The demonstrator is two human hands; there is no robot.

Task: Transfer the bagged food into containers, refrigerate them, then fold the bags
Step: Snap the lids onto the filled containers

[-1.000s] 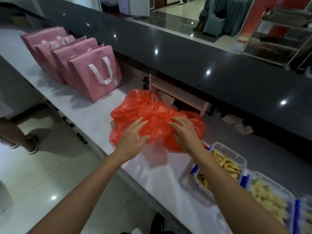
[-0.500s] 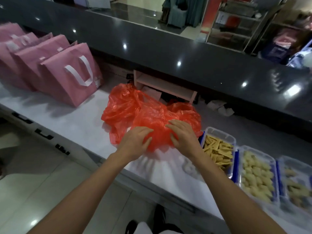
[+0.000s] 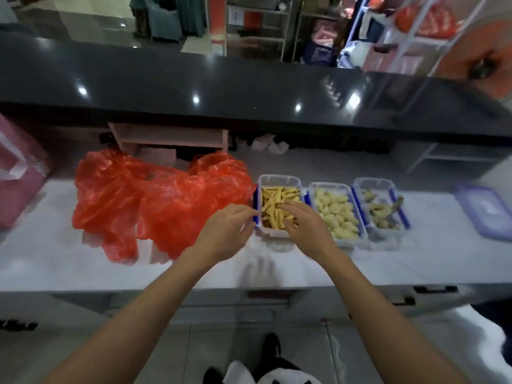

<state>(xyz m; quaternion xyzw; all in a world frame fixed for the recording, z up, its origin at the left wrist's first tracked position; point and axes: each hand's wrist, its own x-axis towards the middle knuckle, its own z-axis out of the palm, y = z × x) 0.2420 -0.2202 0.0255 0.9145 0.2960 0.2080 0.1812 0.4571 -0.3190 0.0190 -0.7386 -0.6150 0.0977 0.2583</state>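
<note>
- The left hand (image 3: 225,234) reaches to the near left corner of the first container (image 3: 279,180), its fingers lightly curled, fingertips at the blue clip on that side; whether they pinch the clip or only touch it I cannot tell.
- The right hand (image 3: 307,228) lies over the same container's near half, fingers bent down toward the food and the rim; the picture is too soft to say whether it grasps anything.
- That container is a clear plastic box with blue side clips, lidless, filled with pale yellow strips (image 3: 273,202).
- Just beside it on the right stands a second container (image 3: 327,187) of the same kind, holding cream-coloured lumps, and next to that a third container (image 3: 372,182) with brownish, knobbly pieces.
- Further right, apart from the three, a blue-tinted lid (image 3: 490,212) lies flat on the white counter (image 3: 55,261).
- Left of the hands, a crumpled red plastic bag (image 3: 144,200) sprawls on the counter, thin and glossy, its edge touching the first container.
- At the far left edge stands a pink bag (image 3: 16,176) with a white handle.
- Behind runs a raised black counter (image 3: 249,90), with a pink shelf (image 3: 169,137) beneath it.
- No writing or brand can be read anywhere.
</note>
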